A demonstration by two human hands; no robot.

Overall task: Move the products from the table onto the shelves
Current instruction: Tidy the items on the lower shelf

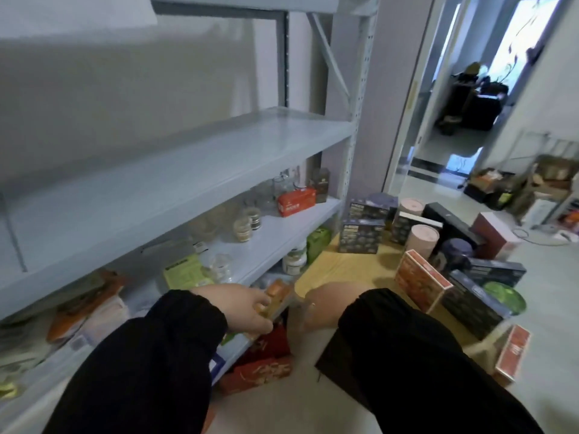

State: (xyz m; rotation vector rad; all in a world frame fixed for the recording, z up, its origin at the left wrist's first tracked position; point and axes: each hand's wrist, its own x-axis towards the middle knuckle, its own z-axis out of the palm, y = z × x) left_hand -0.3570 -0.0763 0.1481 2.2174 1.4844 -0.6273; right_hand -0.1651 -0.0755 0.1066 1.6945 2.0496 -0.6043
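Pinching an orange packet [278,298] between thumb and fingers, the left hand [247,308] is holding it at the front edge of the jar shelf [271,242]. The right hand [326,305] is hovering just beside it with fingers curled; I cannot tell whether it is touching the packet. Boxes [419,283] are standing on the wooden table [344,267].

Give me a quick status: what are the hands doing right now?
Left hand grips orange packet at shelf edge. Right hand close beside, grip unclear. Boxes stand on table.

The right hand [326,303] is blurred, and the left hand [247,308] covers part of the orange packet [277,292].
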